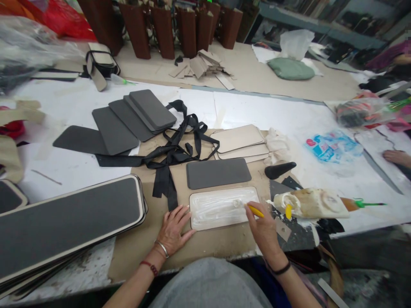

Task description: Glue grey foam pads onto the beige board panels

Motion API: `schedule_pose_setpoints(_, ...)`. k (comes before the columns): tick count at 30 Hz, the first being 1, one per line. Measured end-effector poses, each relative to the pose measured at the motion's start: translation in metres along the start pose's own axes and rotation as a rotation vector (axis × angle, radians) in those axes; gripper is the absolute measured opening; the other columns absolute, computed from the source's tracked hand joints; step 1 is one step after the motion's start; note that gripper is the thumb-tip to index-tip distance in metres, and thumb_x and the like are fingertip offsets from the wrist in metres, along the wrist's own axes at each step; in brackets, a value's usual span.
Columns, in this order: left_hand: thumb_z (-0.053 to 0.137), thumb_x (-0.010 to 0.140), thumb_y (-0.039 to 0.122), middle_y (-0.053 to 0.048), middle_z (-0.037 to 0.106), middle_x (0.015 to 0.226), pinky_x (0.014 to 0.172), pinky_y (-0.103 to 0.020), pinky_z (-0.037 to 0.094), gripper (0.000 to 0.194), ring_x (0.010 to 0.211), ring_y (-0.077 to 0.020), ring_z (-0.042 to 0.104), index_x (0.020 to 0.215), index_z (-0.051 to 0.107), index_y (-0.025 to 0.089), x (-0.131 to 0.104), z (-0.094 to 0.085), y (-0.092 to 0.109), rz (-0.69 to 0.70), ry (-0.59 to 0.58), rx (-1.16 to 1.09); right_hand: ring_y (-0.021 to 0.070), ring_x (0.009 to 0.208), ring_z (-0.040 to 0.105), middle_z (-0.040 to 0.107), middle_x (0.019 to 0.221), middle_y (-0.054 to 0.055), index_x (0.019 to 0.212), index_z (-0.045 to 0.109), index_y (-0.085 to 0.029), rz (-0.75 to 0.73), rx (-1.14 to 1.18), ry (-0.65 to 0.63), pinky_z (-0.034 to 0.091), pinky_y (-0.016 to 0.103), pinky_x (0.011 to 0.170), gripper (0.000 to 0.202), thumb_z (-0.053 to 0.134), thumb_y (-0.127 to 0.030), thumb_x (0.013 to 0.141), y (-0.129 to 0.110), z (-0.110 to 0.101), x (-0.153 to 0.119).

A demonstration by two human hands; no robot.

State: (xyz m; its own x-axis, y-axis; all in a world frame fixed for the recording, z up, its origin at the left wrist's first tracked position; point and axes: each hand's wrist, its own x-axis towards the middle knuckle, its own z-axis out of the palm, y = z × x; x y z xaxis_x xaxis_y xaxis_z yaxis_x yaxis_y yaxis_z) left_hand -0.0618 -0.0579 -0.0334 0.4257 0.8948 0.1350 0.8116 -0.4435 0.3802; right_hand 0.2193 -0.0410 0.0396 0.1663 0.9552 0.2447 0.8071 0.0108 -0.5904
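A pale rectangular panel (218,209), smeared with white paste, lies on brown paper in front of me. My left hand (175,230) rests flat with fingers spread, its fingertips at the panel's left edge. Pinched in my right hand (261,226) is a yellow-handled brush (256,210), its tip in the paste near the panel's right end. Just behind the panel lies a dark grey panel (218,173). To the right, a paste-covered container (313,203) lies on its side, with a yellow piece at its opening.
Black strips (180,149) lie tangled behind my left hand, beside fanned grey panels (117,126). Long panels (73,214) are stacked at left. Cream panels (239,139) and a black tool (280,170) lie beyond. Another person's hand (396,157) is at far right.
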Motion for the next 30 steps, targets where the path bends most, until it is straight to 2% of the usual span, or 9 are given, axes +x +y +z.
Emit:
schedule_pose_setpoints(4,0.055,0.076,0.035,-0.010,0.055,0.123,0.087,-0.045,0.040,0.041,0.115,-0.0275,0.046,0.115,0.052,0.021,-0.001,-0.002,-0.002,0.046,0.047,0.019,0.0201,0.077,0.056,0.060,0.083,0.007,0.086,0.055,-0.020,-0.027,-0.163,0.007,0.044,0.035,0.072,0.022,0.043,-0.038,0.087,-0.003,-0.021,0.026)
schedule_pose_setpoints(9,0.054,0.078,0.032,-0.010,0.062,0.107,0.078,-0.036,0.049,0.031,0.097,-0.0222,0.058,0.107,0.055,0.021,0.013,-0.004,0.001,0.012,0.239,-0.032,0.0208,0.072,0.052,0.055,0.073,0.007,0.076,0.047,-0.021,-0.070,-0.207,0.054,0.042,0.034,0.069,0.024,0.035,-0.036,0.089,-0.016,-0.012,0.071)
schedule_pose_setpoints(12,0.049,0.082,0.030,-0.009,0.063,0.099,0.077,-0.032,0.052,0.027,0.092,-0.0194,0.060,0.106,0.054,0.019,0.045,-0.002,0.009,-0.098,0.363,-0.136,0.0181,0.066,0.053,0.056,0.071,0.006,0.079,0.046,-0.020,0.026,-0.167,-0.002,0.040,0.030,0.064,0.024,0.029,-0.031,0.090,-0.011,-0.001,0.110)
schedule_pose_setpoints(15,0.046,0.083,0.030,-0.009,0.063,0.099,0.077,-0.032,0.052,0.029,0.092,-0.0186,0.060,0.108,0.053,0.017,0.093,0.000,0.019,-0.190,0.388,-0.220,0.0164,0.065,0.056,0.058,0.071,0.005,0.085,0.048,-0.017,0.166,-0.220,-0.174,0.038,0.027,0.060,0.025,0.026,-0.027,0.092,-0.003,0.015,0.156)
schedule_pose_setpoints(18,0.046,0.083,0.030,-0.010,0.062,0.103,0.084,-0.034,0.050,0.033,0.098,-0.0187,0.058,0.113,0.051,0.016,0.143,0.000,0.025,-0.191,0.299,-0.251,0.0172,0.072,0.059,0.062,0.076,0.008,0.088,0.052,-0.015,0.280,-0.371,-0.374,0.036,0.025,0.061,0.024,0.030,-0.026,0.091,0.005,0.032,0.194)
schedule_pose_setpoints(22,0.065,0.066,0.037,-0.016,0.047,0.129,0.101,-0.048,0.032,0.065,0.125,-0.0296,0.036,0.124,0.045,0.017,0.187,-0.002,0.023,-0.207,0.002,-0.068,0.0209,0.088,0.059,0.063,0.092,0.010,0.095,0.055,-0.017,0.223,-0.500,-0.599,0.038,0.026,0.067,0.023,0.052,-0.036,0.082,0.014,0.042,0.208)
schedule_pose_setpoints(24,0.072,0.056,0.042,-0.018,0.036,0.138,0.104,-0.052,0.022,0.082,0.131,-0.0345,0.024,0.129,0.042,0.018,0.195,-0.003,0.017,-0.250,-0.149,0.038,0.0234,0.094,0.057,0.060,0.102,0.011,0.103,0.053,-0.017,0.197,-0.557,-0.646,0.039,0.027,0.069,0.039,0.064,-0.040,0.073,0.019,0.042,0.202)
schedule_pose_setpoints(26,0.072,0.054,0.044,-0.018,0.031,0.141,0.105,-0.052,0.018,0.088,0.132,-0.0349,0.020,0.131,0.039,0.019,0.197,-0.001,0.011,-0.267,-0.249,0.096,0.0246,0.096,0.056,0.057,0.106,0.012,0.108,0.050,-0.017,0.246,-0.595,-0.654,0.041,0.028,0.071,0.052,0.069,-0.041,0.067,0.023,0.040,0.196)
schedule_pose_setpoints(30,0.068,0.060,0.046,-0.017,0.029,0.142,0.105,-0.050,0.018,0.083,0.132,-0.0330,0.020,0.132,0.037,0.020,0.190,0.007,0.001,-0.220,-0.276,0.130,0.0242,0.096,0.056,0.057,0.103,0.012,0.105,0.050,-0.015,0.325,-0.579,-0.647,0.042,0.030,0.073,0.049,0.068,-0.042,0.068,0.034,0.040,0.191)
